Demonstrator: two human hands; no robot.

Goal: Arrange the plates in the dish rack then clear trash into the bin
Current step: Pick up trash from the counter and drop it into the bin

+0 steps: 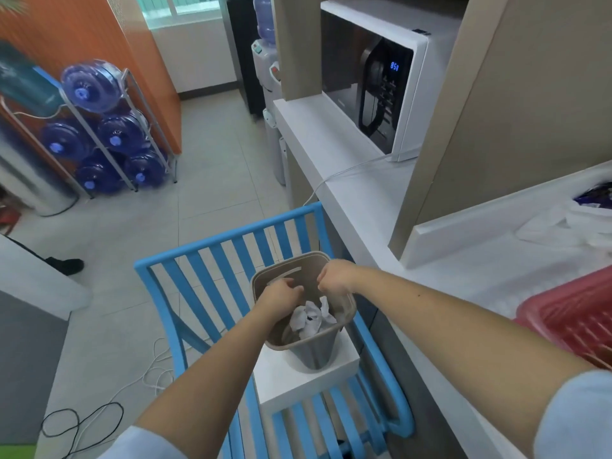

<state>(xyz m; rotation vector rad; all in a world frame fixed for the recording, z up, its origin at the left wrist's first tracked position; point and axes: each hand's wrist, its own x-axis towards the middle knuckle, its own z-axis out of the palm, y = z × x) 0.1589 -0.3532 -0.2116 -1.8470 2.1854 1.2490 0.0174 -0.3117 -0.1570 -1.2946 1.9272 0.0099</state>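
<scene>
Over the bin (303, 313), both my hands hang above its open mouth. Left hand (281, 293) has fingers curled loosely down toward the rim; can't tell whether it pinches anything. Right hand (334, 276) is balled up, knuckles toward me; what's inside, if anything, is hidden.

Bin stands on a white block (308, 379) on the blue chair (231, 246), just left of the bench (357, 200). Crumpled white paper (313, 318) already lies inside, near side.

Handling, my read: paper trash is near weightless, soft, crushes freely, no breakage risk. Any pinch on a fold works; light grip is enough, and it may cling or drift on release, so let go low over the mouth. Bin itself looks like thin stiff plastic, light, perched high on the block, so probably easy to tip; hold by the rim if it needs steadying.

Looks: bin is taupe, tapered, rounded-square rim with a slot handle on the far wall. Paper is white, heavily creased, with one dark patch.

Red rack (569, 319) sits at right on the bench; plates not visible from here.
</scene>
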